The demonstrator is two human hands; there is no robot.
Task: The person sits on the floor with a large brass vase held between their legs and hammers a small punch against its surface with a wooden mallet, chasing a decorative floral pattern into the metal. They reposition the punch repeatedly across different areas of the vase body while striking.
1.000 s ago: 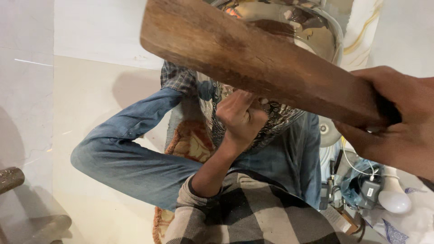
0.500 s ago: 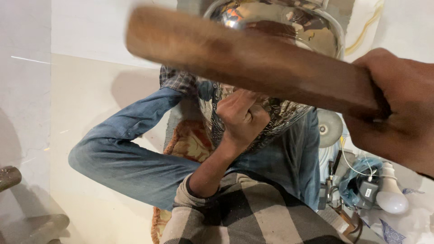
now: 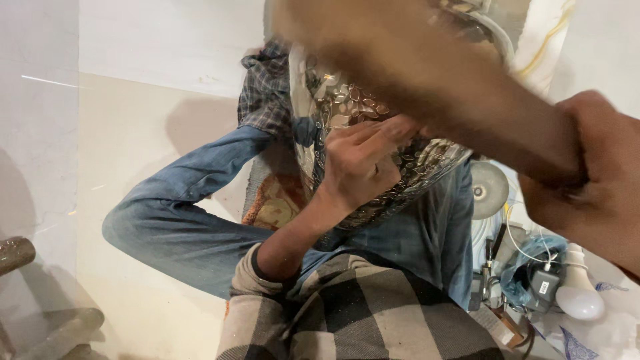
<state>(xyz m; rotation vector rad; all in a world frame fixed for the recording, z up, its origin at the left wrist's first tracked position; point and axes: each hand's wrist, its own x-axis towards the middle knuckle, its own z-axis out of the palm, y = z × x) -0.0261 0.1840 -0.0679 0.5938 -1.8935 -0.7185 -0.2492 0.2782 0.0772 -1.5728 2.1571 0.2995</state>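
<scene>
My right hand [image 3: 590, 180] grips the handle end of a long wooden mallet [image 3: 427, 80], which is blurred with motion and lies across the top of the view. Under it sits a shiny hammered metal bowl [image 3: 333, 103], propped on my lap against my blue jeans [image 3: 200, 220]. My left hand [image 3: 363, 167] presses on the dimpled side of the bowl, fingers curled against the metal. Part of the bowl is hidden behind the mallet and my left hand.
A white light bulb [image 3: 579, 293], a tangle of wires and small plugs [image 3: 533, 280] and a round grey disc [image 3: 488, 190] lie at the right. A patterned orange mat [image 3: 277, 203] is under my legs. A metal bar end [image 3: 15, 255] shows at the left on the pale floor.
The mallet has swung up and toward the bowl and is now blurred. The camera has moved closer, and the bowl's hammered side shows more below the mallet.
</scene>
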